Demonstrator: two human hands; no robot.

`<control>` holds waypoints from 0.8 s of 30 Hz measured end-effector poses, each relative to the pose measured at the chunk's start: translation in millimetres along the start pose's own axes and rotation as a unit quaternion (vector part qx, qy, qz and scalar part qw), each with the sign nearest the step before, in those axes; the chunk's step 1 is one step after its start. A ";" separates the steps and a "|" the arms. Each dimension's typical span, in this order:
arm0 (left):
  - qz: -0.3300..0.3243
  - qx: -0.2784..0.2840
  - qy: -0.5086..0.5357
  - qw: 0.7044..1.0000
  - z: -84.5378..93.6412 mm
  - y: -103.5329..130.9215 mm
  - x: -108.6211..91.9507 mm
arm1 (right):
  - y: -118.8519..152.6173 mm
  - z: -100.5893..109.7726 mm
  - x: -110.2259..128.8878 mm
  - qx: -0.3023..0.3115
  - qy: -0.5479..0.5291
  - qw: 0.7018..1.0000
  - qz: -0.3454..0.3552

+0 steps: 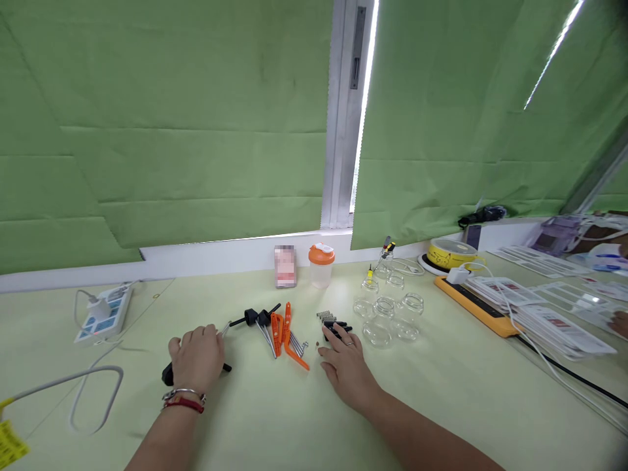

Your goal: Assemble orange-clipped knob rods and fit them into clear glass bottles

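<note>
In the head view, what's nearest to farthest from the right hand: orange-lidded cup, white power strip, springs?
1. Springs: just beyond the right hand.
2. Orange-lidded cup: farther back, near the wall.
3. White power strip: far left.

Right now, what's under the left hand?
Black ends stick out on both sides of the left hand. Whether they belong to one thing is hidden, as is whatever lies beneath the hand.

Black part (167, 375): mostly covered by your left hand (196, 356), dark ends protruding either side, middle hidden. Black rods (346, 329): slim, clustered close, lying roughly crosswise at your right hand's (346, 366) fingertips, partly covered (exact count cannot be confirmed).
</note>
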State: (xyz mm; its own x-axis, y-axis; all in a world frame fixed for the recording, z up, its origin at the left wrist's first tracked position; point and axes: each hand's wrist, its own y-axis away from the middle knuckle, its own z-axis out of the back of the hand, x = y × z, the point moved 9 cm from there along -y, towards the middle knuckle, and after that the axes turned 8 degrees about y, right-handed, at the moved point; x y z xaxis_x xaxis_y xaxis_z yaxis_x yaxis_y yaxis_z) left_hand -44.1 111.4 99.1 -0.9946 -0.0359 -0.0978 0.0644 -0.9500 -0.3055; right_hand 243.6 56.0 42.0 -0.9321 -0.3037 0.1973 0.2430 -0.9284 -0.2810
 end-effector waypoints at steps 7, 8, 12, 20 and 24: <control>-0.148 0.041 0.019 0.988 -28.8 -20.0 -66.7 | 2.1 9.2 2.1 -0.036 -0.007 0.999 0.015; -0.155 0.066 0.016 0.986 -37.4 -25.3 -70.9 | 2.5 11.2 2.3 -0.042 -0.011 0.999 0.015; -0.144 0.121 0.010 0.982 -54.7 -40.8 -71.6 | 3.3 13.2 2.6 -0.036 -0.017 0.999 0.014; -0.178 0.162 0.009 0.971 -39.9 -16.2 -77.5 | 5.3 0.1 -1.5 0.030 -0.018 0.999 0.000; -0.191 0.200 0.020 0.961 -34.5 3.8 -82.3 | 6.9 -1.2 -4.9 0.036 -0.036 0.999 -0.018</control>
State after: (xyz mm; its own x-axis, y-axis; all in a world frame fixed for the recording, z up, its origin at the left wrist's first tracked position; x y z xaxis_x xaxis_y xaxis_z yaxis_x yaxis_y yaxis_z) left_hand 40.8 121.4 73.4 -0.9352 0.3426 -0.0892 -0.3485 -0.9352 0.0620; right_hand 249.6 51.3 37.9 -0.9196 -0.2824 0.2730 0.2313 -0.9511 -0.2048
